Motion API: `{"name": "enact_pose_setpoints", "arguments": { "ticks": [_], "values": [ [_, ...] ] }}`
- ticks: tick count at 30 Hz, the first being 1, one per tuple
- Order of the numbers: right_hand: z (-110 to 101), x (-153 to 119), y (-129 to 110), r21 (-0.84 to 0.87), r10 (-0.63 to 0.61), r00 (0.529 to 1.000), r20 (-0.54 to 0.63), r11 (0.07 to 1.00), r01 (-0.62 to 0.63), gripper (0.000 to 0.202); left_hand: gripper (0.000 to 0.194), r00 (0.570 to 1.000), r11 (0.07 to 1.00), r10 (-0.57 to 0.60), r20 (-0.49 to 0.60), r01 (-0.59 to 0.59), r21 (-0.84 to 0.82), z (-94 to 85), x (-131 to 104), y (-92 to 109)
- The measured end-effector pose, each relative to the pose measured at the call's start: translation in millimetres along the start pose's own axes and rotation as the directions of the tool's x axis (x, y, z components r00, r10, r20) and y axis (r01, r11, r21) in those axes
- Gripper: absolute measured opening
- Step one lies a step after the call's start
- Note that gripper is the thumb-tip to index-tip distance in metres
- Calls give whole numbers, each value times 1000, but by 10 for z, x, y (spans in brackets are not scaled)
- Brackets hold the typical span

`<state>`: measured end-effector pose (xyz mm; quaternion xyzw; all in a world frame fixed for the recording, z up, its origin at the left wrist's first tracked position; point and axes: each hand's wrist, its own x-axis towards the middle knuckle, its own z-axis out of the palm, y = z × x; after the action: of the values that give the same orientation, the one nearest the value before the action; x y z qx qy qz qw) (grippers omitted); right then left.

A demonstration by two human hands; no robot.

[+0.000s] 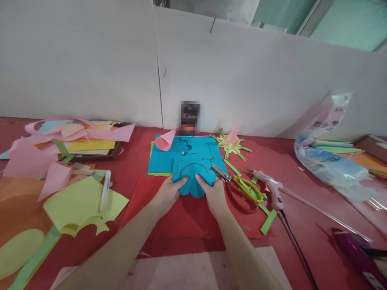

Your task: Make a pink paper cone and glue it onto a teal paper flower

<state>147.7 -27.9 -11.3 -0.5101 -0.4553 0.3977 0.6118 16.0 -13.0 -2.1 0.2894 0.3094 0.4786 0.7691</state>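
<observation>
Both hands grip a blue paper cutout (193,171) with a scalloped edge and drawn curved lines. My left hand (173,190) pinches its left side, thumb on top. On the right side, my right hand (213,192) does the same, its thumb pressing near the middle. Beneath and behind the cutout lie blue paper sheets (160,159), with a pink paper cone (165,141) on their far left corner. Scissors with a yellow handle (246,189) rest just right of my right hand, their blades pointing at the cutout.
A glue gun (272,189) with a cord lies to the right, near green paper strips (268,221). Behind the scissors stands a paper flower (231,143) with a pink cone. Left are yellow-green paper (75,201), a white marker (105,191) and paper scraps. A plastic bag (332,161) lies far right.
</observation>
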Motion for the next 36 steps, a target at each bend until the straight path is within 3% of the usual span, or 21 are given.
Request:
{"name": "enact_pose_setpoints", "arguments": {
  "ticks": [36],
  "values": [
    [-32,5,58,43,40,999,-22,998,-39,30,40,1000,996,29,1,-29,86,-26,18,-40]
  ]
}}
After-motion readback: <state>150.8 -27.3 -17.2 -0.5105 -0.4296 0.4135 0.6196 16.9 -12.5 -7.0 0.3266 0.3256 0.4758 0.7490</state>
